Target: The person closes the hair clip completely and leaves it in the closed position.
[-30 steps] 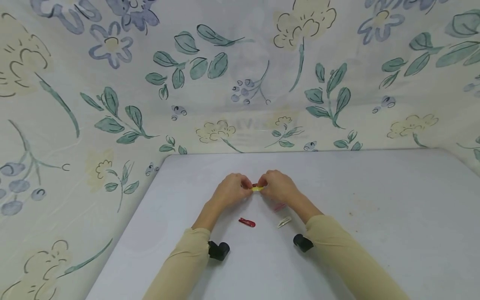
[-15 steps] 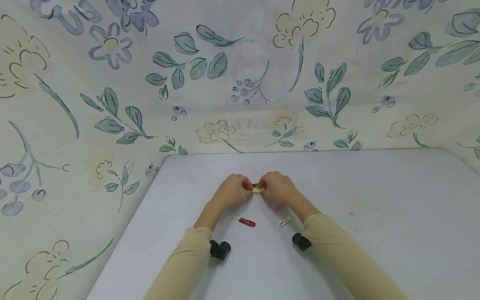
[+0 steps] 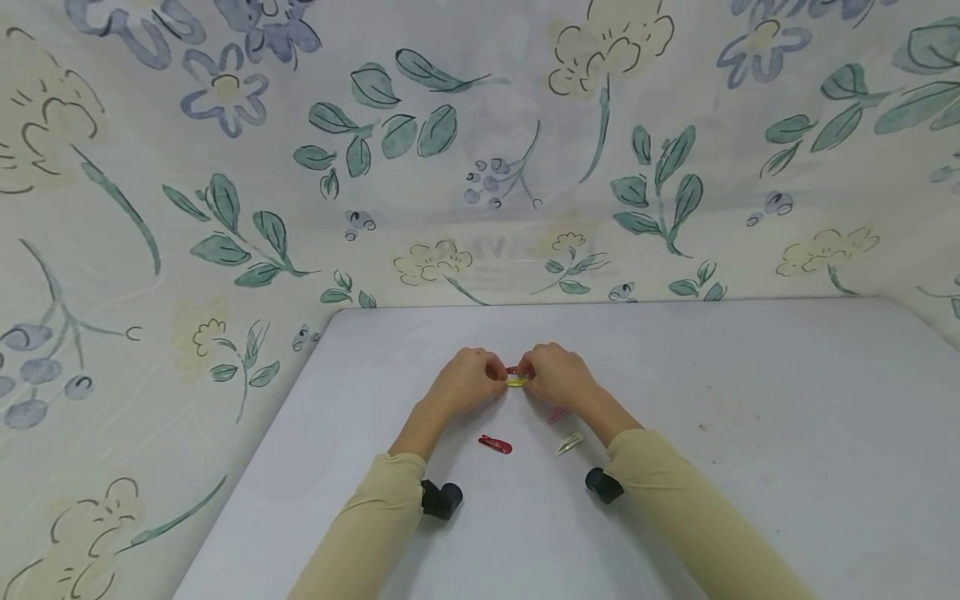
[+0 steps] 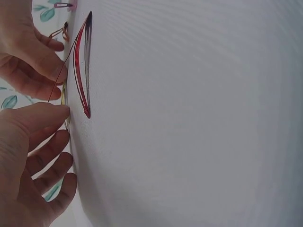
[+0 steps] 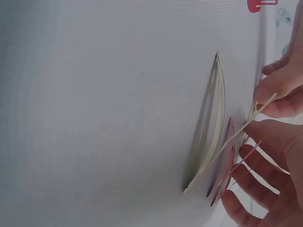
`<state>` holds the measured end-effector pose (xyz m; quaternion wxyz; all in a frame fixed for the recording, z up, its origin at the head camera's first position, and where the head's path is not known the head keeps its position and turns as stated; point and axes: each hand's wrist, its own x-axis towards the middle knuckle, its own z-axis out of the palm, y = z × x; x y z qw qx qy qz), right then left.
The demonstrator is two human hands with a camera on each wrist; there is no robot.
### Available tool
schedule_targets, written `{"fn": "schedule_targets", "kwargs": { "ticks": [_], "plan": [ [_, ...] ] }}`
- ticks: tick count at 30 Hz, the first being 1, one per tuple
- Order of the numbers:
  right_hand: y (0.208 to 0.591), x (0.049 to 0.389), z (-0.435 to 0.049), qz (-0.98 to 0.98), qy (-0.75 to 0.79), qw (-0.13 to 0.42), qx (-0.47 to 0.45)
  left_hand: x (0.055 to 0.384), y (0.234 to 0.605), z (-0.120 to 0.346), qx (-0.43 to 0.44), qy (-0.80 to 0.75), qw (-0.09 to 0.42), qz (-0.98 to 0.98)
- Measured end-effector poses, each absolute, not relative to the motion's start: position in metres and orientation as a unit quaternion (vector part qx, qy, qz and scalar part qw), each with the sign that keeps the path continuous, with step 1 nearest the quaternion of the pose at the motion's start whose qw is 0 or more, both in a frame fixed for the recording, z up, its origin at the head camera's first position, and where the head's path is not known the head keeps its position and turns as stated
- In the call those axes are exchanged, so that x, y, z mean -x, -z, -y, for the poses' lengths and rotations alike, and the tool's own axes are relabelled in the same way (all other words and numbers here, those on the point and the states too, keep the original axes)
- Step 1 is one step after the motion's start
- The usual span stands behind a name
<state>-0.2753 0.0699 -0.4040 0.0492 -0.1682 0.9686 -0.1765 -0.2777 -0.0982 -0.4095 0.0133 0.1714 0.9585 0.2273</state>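
Out over the far part of the table, my left hand (image 3: 471, 379) and right hand (image 3: 557, 377) face each other and pinch opposite ends of a yellow hair clip (image 3: 516, 383). Only its middle shows between the fingertips. Just behind it, a dark red hair clip (image 3: 512, 371) is partly hidden by the hands. Under the right wrist lies a pink hair clip (image 3: 558, 414), also seen in the right wrist view. Closer in are a red hair clip (image 3: 495, 444) on the left and a cream hair clip (image 3: 569, 443) on the right; both have their prong sprung up.
The white table (image 3: 750, 467) reaches to a flower-patterned cloth (image 3: 525, 250) hung behind it and along the left. A black wrist camera (image 3: 441, 500) sits at the left sleeve, another black camera (image 3: 603, 485) at the right.
The yellow hair clip has come slightly toward me and shows a thinner edge than before. Both hands have barely moved; the loose clips lie as they did.
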Motion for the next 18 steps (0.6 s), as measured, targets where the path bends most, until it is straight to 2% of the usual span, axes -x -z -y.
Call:
{"fn": "schedule_targets", "kwargs": {
  "ticks": [18],
  "plan": [
    [0.4074, 0.2726, -0.0743, -0.964, 0.207, 0.039, 0.162, 0.2726, 0.4096, 0.0994, -0.162, -0.261, 0.016, -0.952]
  ]
}}
